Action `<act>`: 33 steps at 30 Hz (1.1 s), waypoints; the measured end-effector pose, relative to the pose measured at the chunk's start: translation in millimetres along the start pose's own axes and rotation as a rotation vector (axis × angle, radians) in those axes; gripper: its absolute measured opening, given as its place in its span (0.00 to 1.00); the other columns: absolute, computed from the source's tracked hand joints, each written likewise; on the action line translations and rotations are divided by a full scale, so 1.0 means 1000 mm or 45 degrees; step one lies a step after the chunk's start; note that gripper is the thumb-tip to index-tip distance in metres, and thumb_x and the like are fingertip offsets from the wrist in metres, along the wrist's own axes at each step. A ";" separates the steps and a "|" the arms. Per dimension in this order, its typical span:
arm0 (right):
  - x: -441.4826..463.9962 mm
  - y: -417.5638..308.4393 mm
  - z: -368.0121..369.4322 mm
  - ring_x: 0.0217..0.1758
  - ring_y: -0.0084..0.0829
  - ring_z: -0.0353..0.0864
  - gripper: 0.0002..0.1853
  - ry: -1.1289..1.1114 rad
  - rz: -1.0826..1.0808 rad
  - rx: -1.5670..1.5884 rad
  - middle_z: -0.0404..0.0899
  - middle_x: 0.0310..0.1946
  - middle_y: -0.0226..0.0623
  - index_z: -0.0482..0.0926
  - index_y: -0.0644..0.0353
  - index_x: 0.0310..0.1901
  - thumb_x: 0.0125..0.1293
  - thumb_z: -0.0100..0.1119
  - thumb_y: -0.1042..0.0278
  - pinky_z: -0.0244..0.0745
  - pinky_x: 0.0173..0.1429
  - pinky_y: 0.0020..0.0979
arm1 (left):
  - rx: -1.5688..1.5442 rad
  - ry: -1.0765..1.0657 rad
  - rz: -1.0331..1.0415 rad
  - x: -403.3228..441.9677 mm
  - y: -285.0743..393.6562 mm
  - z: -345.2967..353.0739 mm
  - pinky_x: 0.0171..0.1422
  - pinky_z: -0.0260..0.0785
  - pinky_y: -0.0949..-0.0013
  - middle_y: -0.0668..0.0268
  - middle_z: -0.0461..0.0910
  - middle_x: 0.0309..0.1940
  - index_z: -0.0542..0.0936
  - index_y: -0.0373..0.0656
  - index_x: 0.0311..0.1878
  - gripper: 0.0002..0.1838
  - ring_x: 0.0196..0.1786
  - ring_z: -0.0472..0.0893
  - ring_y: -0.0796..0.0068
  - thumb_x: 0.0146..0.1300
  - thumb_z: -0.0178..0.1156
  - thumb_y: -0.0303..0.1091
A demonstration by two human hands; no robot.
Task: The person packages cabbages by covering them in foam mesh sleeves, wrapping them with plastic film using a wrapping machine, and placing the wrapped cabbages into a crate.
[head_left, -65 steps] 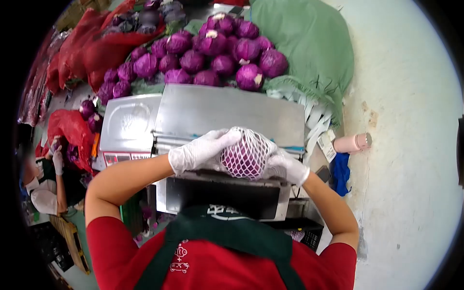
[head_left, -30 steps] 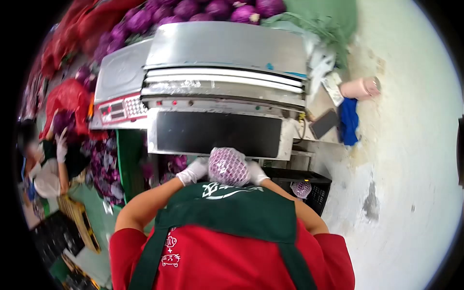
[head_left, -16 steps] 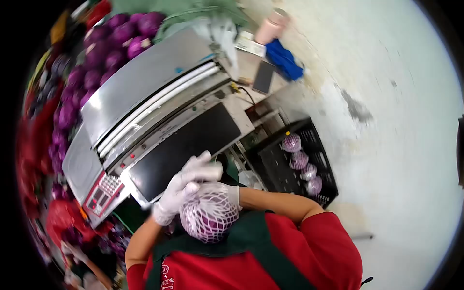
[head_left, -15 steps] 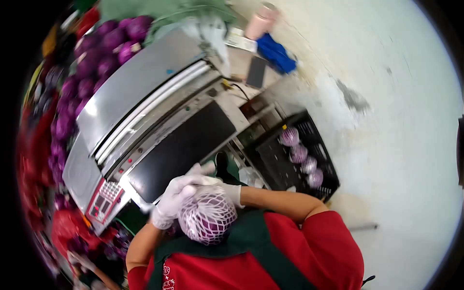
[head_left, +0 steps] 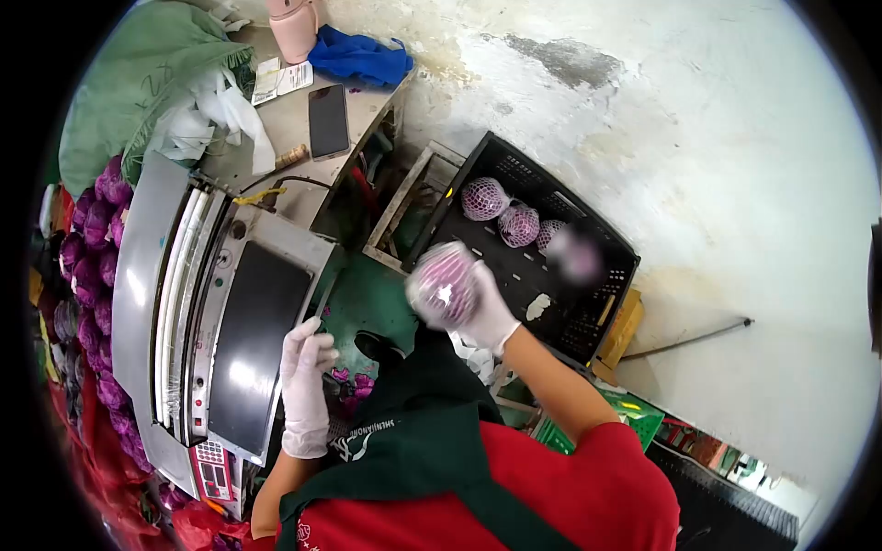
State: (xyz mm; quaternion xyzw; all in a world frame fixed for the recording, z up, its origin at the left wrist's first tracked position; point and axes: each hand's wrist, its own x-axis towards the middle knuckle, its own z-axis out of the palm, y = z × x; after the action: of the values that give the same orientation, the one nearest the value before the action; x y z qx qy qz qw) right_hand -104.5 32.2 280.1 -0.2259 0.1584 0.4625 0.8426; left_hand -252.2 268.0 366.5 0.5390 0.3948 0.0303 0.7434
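Note:
A purple cabbage [head_left: 443, 286] in a white foam net sits in my right hand [head_left: 490, 317], which wears a white glove. It is slightly blurred and held in front of the near side of a black plastic crate [head_left: 602, 271]. Inside that crate several netted purple cabbages [head_left: 519, 225] stand in a row along the far side. My left hand [head_left: 306, 386], gloved too, is raised beside the right edge of the wrapping machine [head_left: 262, 349]; its fingers are loosely bent and hold nothing that I can see.
Unwrapped purple cabbages [head_left: 92, 266] are piled beyond the machine at left. A worktop [head_left: 367, 110] at the back bears a phone [head_left: 328, 121], a blue cloth [head_left: 360, 57] and a pink bottle [head_left: 293, 29]. A pale wall [head_left: 717, 184] rises behind the crate.
Both hands were together on the netted cabbage at my chest. My left hand has come off it, and my right hand has carried it forward to the crate. The view has turned right.

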 end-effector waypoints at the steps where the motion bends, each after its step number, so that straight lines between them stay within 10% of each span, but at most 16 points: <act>1: 0.010 -0.020 -0.034 0.63 0.42 0.71 0.31 0.129 0.000 0.135 0.70 0.60 0.44 0.67 0.58 0.63 0.68 0.47 0.41 0.67 0.68 0.46 | -0.022 0.002 -0.026 0.005 -0.011 -0.005 0.45 0.68 0.79 0.73 0.78 0.35 0.75 0.44 0.55 0.14 0.35 0.76 0.85 0.71 0.53 0.38; 5: 0.089 -0.061 -0.168 0.53 0.43 0.76 0.28 0.319 0.149 0.282 0.76 0.53 0.40 0.73 0.57 0.55 0.65 0.54 0.41 0.72 0.61 0.49 | -0.049 0.117 -0.313 0.012 -0.039 -0.012 0.41 0.70 0.78 0.71 0.79 0.32 0.75 0.44 0.53 0.13 0.32 0.77 0.83 0.72 0.51 0.38; 10: 0.193 -0.044 -0.238 0.56 0.31 0.74 0.30 1.020 -0.575 -1.079 0.75 0.54 0.33 0.72 0.65 0.53 0.53 0.73 0.59 0.67 0.63 0.31 | -0.025 0.268 -0.246 -0.006 -0.033 -0.007 0.45 0.70 0.76 0.70 0.78 0.34 0.75 0.43 0.54 0.15 0.36 0.77 0.81 0.72 0.49 0.40; 12: 0.203 -0.051 -0.240 0.51 0.38 0.76 0.37 1.388 -0.443 -1.546 0.74 0.54 0.42 0.68 0.56 0.56 0.47 0.76 0.52 0.73 0.58 0.39 | -0.079 0.334 -0.173 -0.018 -0.028 -0.015 0.48 0.70 0.76 0.69 0.79 0.36 0.75 0.43 0.54 0.15 0.40 0.78 0.80 0.72 0.50 0.41; 17: 0.202 -0.090 -0.200 0.54 0.42 0.76 0.31 1.146 -0.301 -2.003 0.74 0.56 0.49 0.69 0.65 0.57 0.56 0.68 0.59 0.71 0.61 0.38 | -0.324 0.530 0.242 -0.053 -0.034 -0.057 0.54 0.70 0.74 0.68 0.79 0.40 0.72 0.40 0.58 0.17 0.44 0.77 0.81 0.71 0.54 0.38; 23: 0.200 -0.053 -0.077 0.56 0.39 0.72 0.18 0.607 -0.943 -1.953 0.75 0.53 0.49 0.71 0.70 0.55 0.68 0.52 0.67 0.64 0.64 0.34 | -0.439 1.080 0.685 -0.098 -0.042 -0.161 0.54 0.69 0.75 0.68 0.78 0.43 0.74 0.38 0.56 0.16 0.45 0.76 0.81 0.68 0.59 0.33; 28: 0.165 0.069 0.096 0.76 0.29 0.49 0.38 0.597 -0.266 -1.523 0.54 0.72 0.32 0.60 0.46 0.68 0.60 0.46 0.33 0.42 0.73 0.47 | -0.330 1.570 0.725 -0.113 -0.051 -0.341 0.50 0.70 0.77 0.67 0.78 0.44 0.72 0.38 0.58 0.20 0.46 0.76 0.81 0.66 0.60 0.34; 33: 0.243 0.050 0.041 0.64 0.36 0.68 0.33 0.628 -0.437 -1.473 0.70 0.63 0.41 0.69 0.65 0.63 0.66 0.45 0.45 0.59 0.70 0.32 | -0.031 2.041 0.706 -0.103 -0.036 -0.549 0.50 0.72 0.70 0.60 0.79 0.46 0.69 0.42 0.63 0.32 0.46 0.79 0.73 0.58 0.67 0.44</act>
State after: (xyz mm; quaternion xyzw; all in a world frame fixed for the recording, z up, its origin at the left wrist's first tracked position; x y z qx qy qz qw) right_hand -17.7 249.5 187.1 -0.7647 0.0340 0.2665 0.5857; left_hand -676.8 631.3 334.9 0.4239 0.6556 0.5884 0.2103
